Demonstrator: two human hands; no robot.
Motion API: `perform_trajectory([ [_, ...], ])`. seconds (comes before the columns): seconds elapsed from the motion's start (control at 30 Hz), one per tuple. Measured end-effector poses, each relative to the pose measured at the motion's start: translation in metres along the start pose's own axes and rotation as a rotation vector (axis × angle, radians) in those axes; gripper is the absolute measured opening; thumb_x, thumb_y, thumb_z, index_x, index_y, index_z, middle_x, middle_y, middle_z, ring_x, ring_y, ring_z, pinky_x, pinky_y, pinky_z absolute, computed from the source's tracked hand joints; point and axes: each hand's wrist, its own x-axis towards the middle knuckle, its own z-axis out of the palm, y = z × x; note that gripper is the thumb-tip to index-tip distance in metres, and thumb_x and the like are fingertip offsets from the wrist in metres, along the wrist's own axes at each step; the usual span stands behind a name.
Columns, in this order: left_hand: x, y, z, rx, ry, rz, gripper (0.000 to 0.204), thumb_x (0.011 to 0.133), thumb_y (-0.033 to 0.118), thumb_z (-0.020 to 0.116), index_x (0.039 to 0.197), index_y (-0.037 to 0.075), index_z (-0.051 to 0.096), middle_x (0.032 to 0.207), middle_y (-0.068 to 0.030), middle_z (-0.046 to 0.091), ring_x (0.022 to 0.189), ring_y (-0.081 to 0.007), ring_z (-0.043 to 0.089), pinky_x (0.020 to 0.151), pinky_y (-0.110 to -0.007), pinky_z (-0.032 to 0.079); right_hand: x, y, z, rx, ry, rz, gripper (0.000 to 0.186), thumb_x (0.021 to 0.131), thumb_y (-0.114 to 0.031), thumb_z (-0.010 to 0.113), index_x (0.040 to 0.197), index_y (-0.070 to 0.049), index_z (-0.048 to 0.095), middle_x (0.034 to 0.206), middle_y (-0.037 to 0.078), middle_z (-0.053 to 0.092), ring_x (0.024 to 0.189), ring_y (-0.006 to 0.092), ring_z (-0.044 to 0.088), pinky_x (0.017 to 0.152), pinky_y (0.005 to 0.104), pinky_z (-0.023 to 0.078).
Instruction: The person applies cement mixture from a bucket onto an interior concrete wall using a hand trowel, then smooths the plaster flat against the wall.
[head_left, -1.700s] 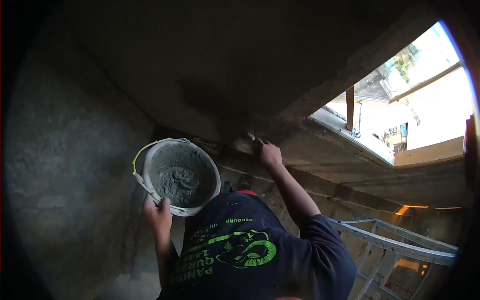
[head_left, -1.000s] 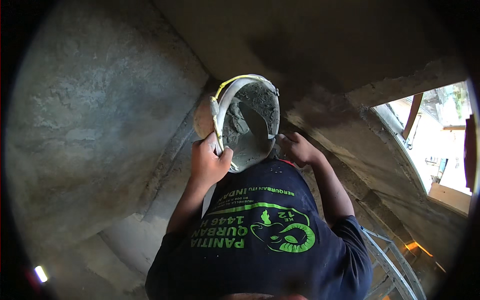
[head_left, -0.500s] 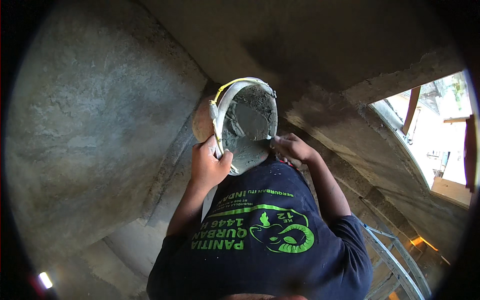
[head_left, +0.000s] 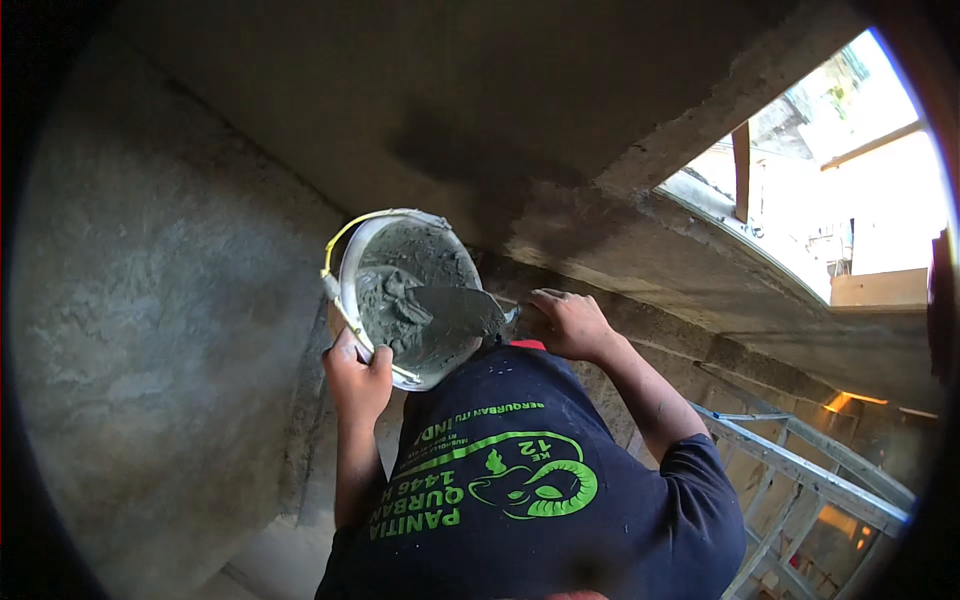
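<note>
A white bucket, tilted with its mouth toward me, holds wet grey mortar. My left hand is closed on its near left rim, with the thumb over the edge beside the yellow-sleeved bail handle. At the bucket's right side my right hand is wrapped round the handle of a trowel. The trowel's broad, mortar-smeared blade reaches left into the bucket, its tip by the lumpy mortar. The trowel's grip is mostly hidden by my fingers.
A bare plastered wall rises on the left. Toward the upper right is a bright opening with wooden pieces at its edges. A metal ladder stands at the lower right, close to my right elbow.
The bucket and my left hand have shifted left and lower in view. My right hand has drawn out rightward, and the trowel blade now shows more plainly. The view has turned too.
</note>
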Motion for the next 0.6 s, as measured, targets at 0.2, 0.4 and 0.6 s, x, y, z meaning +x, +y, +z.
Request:
perform_trajectory([
  [0.2,0.005,-0.008,0.004,-0.065,-0.033,-0.034,0.023,0.078,-0.001,0.06,0.099,-0.009,0.061,0.08,-0.0108,0.066,0.073,-0.014,0.056,0.071,-0.033,0.05,-0.012,0.016,-0.009,0.205,0.173,-0.06,0.045,0.083,-0.026,0.08,0.117,-0.002,0.063,0.105,0.02,0.068,0.098,0.0415,0.067,0.081,0.0478,0.055],
  [0.4,0.004,-0.008,0.003,-0.001,-0.006,-0.06,0.019,0.076,-0.001,0.058,0.093,-0.009,0.062,0.076,-0.0156,0.068,0.069,-0.019,0.065,0.068,-0.037,0.052,-0.011,0.018,-0.034,0.117,0.495,0.018,0.04,0.086,-0.022,0.079,0.118,-0.005,0.063,0.107,0.016,0.066,0.097,0.0394,0.067,0.078,0.0466,0.055],
  [0.6,0.001,-0.009,0.005,-0.064,0.031,-0.036,0.024,0.076,-0.002,0.058,0.098,-0.01,0.062,0.08,-0.0169,0.07,0.073,-0.0211,0.067,0.073,-0.036,0.053,0.007,0.035,-0.05,0.237,0.796,-0.031,0.043,0.084,-0.018,0.082,0.118,-0.003,0.059,0.105,0.019,0.069,0.094,0.0396,0.069,0.08,0.0425,0.056],
])
